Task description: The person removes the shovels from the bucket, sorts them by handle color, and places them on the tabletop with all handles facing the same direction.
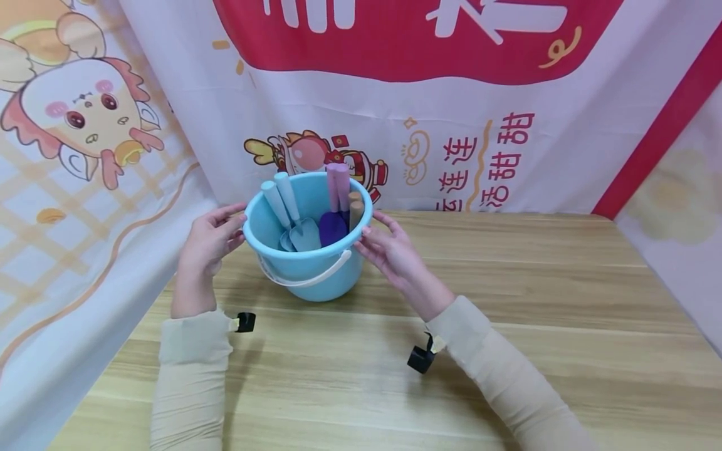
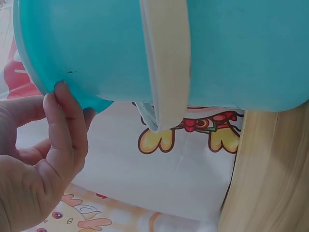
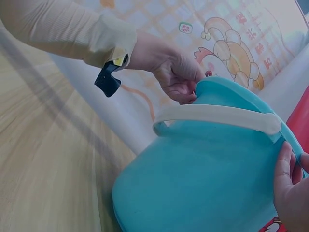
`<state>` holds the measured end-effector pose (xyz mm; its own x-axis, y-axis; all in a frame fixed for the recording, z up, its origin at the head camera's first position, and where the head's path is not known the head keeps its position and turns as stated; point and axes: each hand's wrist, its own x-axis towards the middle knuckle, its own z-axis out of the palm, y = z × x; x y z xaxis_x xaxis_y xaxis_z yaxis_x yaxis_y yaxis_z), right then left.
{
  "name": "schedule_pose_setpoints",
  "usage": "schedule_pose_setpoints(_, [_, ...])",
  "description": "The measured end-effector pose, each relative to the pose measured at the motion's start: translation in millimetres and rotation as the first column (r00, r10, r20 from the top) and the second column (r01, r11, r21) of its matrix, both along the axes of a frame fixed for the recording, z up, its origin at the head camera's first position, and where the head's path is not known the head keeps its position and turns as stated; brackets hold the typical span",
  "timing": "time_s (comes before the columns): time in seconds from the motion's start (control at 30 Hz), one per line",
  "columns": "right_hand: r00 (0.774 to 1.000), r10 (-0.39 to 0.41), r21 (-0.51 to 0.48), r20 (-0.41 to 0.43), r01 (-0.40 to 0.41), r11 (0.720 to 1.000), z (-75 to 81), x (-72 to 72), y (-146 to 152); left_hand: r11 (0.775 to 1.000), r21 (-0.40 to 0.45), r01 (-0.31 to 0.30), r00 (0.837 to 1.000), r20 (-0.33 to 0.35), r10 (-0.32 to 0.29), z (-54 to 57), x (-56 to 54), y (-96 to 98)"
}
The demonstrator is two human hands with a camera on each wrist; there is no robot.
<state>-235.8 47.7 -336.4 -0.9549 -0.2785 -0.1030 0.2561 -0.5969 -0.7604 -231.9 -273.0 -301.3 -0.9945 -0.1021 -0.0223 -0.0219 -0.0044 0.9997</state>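
A light blue bucket (image 1: pixel 333 285) stands on the wooden table near the back, its white handle (image 1: pixel 316 280) hanging down in front. Inside are two light blue shovels (image 1: pixel 305 235) with pale blue handles, purple-bladed tools (image 1: pixel 333 228) with pink handles, and brown handles (image 1: pixel 355 212) whose lower ends are hidden. My left hand (image 1: pixel 207 241) pinches the rim on the left; the left wrist view shows its curled fingers (image 2: pixel 63 128) at the bucket edge (image 2: pixel 36 72). On the opposite side my right hand (image 1: pixel 395 254) grips the rim, seen beside the handle joint in the right wrist view.
White printed cloth (image 1: pixel 355 100) with a red panel hangs right behind the bucket. Another patterned cloth (image 1: pixel 113 207) slopes along the left side. The wooden table (image 1: pixel 536 300) stretches to the right and front. A small black mount (image 1: pixel 420 359) hangs from the right sleeve.
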Motion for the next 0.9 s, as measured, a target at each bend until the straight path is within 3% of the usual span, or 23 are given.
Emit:
schedule_pose_setpoints(0.63, [1.0, 0.014, 0.026, -0.011, -0.014, 1.0, 0.4, 3.8, 20.8, 0.999, 0.001, 0.034, 0.999, -0.024, -0.034, -2.0, 3.1, 14.6])
schedule_pose_setpoints(0.9, [1.0, 0.028, 0.02, -0.01, -0.028, 0.999, -1.3, 6.5, 29.9, 0.997, -0.07, 0.042, 0.999, -0.019, -0.043, -1.7, 3.8, 21.3])
